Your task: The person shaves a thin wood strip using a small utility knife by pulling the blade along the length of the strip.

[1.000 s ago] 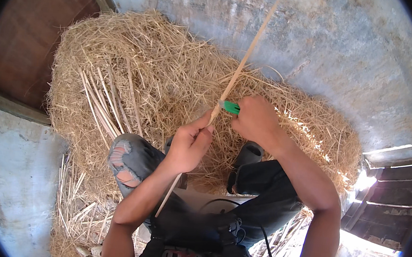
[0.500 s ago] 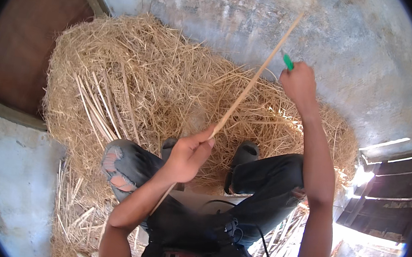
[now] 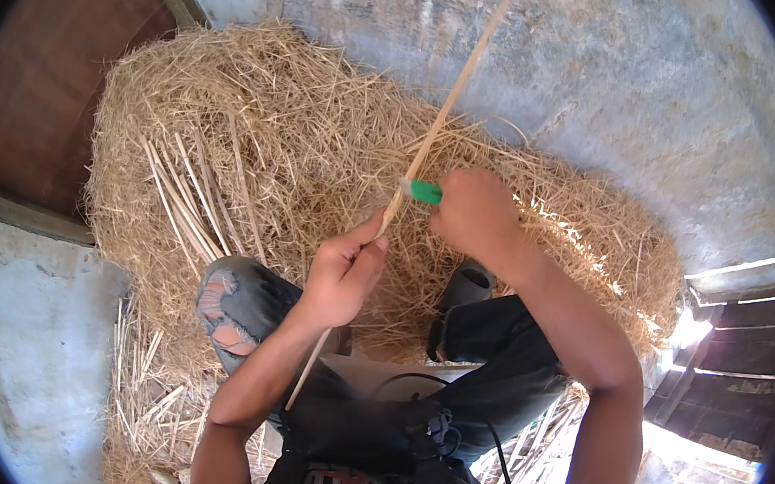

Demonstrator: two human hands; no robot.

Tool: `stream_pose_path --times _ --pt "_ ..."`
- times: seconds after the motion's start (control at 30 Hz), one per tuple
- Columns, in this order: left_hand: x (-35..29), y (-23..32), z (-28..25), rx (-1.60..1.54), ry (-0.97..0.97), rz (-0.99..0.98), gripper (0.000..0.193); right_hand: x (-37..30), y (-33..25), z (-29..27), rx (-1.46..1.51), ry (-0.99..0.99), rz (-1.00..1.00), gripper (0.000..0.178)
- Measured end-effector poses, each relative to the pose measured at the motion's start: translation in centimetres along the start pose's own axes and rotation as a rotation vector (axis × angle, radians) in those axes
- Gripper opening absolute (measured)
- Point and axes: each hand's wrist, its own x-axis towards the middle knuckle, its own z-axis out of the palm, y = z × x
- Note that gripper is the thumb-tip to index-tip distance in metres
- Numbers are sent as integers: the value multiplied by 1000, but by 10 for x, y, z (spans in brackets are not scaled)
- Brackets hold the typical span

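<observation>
My left hand (image 3: pixel 344 277) is closed round a long, thin strip of pale wood or bamboo (image 3: pixel 453 104). The strip slants up and away to the right, and its lower end comes out below the hand over my lap. My right hand (image 3: pixel 479 215) grips a small knife with a green handle (image 3: pixel 425 191). Its short blade is against or just beside the strip, a little above the left thumb; the blade is blurred, so contact is hard to judge.
Dry straw or shavings (image 3: pixel 260 108) lie heaped around my feet. Several pale strips (image 3: pixel 188 199) rest on the heap at the left, near my knee. A blue-grey wall (image 3: pixel 626 88) rises behind it, and dark slats (image 3: pixel 735 360) stand at the right.
My right hand has swung down and left with the knife, from the strip's far part to near my left hand. The strip's far end has tilted leftward.
</observation>
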Motion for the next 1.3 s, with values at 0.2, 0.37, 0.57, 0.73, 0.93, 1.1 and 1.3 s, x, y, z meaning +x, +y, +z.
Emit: stream_pose_path --times 0.2,0.37,0.57,0.73,0.93,1.1,1.3 --pt "-7 -14 3 110 -88 -7 46 52 92 -37 133 307 324 17" --pt "-5 -18 4 262 -61 143 44 26 121 -60 5 323 411 21" --pt "0 -14 0 369 86 101 47 -16 22 -38 24 58 78 18" --pt "3 -10 6 470 137 111 42 -16 6 -6 -43 -75 23 17" --pt "-1 -15 5 432 146 155 43 8 33 -24 14 24 149 16" --pt "3 -20 1 352 175 102 43 -11 -2 -1 -25 -110 -20 15" --pt "-1 -18 -4 426 157 84 43 14 26 -3 18 13 86 15"
